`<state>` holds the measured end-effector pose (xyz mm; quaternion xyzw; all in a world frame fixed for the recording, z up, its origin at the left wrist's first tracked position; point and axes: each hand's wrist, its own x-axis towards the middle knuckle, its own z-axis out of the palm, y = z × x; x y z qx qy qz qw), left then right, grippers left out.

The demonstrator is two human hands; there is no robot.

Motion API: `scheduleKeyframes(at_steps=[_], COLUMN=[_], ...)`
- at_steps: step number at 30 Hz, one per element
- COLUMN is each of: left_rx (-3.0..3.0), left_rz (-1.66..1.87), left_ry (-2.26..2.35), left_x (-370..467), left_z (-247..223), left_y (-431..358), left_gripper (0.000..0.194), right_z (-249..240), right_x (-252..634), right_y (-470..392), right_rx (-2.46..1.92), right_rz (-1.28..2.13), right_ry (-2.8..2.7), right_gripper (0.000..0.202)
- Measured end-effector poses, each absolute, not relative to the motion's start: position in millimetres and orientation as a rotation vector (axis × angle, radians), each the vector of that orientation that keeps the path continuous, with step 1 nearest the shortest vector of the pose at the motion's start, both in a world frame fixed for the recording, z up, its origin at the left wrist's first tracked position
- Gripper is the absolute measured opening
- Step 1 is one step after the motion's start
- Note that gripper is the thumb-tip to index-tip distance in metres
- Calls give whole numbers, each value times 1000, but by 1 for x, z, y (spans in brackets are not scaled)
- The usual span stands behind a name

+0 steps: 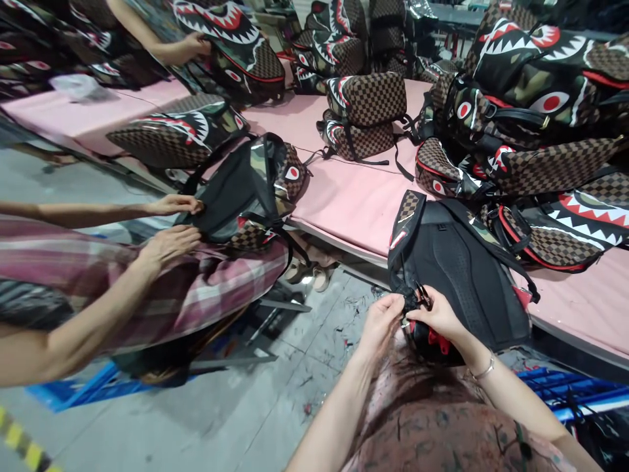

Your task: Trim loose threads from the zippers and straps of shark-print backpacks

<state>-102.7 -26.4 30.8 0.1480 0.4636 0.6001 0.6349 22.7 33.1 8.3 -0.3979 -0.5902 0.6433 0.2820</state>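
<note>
Pinching edge of backpack point(457, 275) with left hand point(382, 320), at four o'clock.
Gripping small dark item point(424, 295), hard to identify, with right hand point(441, 318).

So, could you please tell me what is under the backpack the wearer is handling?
The backpack lies partly on the pink table, its near end overhanging the edge. Anything else directly beneath is covered and cannot be seen.

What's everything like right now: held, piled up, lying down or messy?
Near backpack: back facing up, one end past the table edge.
Left hand: pinching the near backpack.
Right hand: gripping a small dark thing, hard to identify.
Neighbor's backpack: back facing up, held.
Middle bags: stacked.
Pink tabletop: partly covered.
Floor: littered with scraps.
</note>
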Motion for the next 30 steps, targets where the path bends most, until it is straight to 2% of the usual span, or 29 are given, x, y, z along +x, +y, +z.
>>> scheduleKeyframes(at_steps=[6,8,14,20,25,30], left_rx=[445,484,538,698,840,971], left_rz=[1408,1417,1444,1423,1436,1406], left_ry=[1311,1355,1353,1368,1438,1493], left_x=[-95,-94,-94,-94,-95,-94], left_z=[33,32,30,26,22,25], left_y=[-25,-25,-26,-28,-29,-28], left_gripper=[28,27,22,21,22,22], right_z=[9,9,31,43,46,49], right_x=[42,51,66,59,59,62], right_y=[29,28,26,25,28,31], right_rx=[-1168,-1197,-1150,-1076,-1044,-1010], right_rz=[1506,1410,1207,852,761,844], right_ry=[-1673,-1728,-2028,-2312,-2402,-2406], right_gripper=[34,29,19,20,19,17])
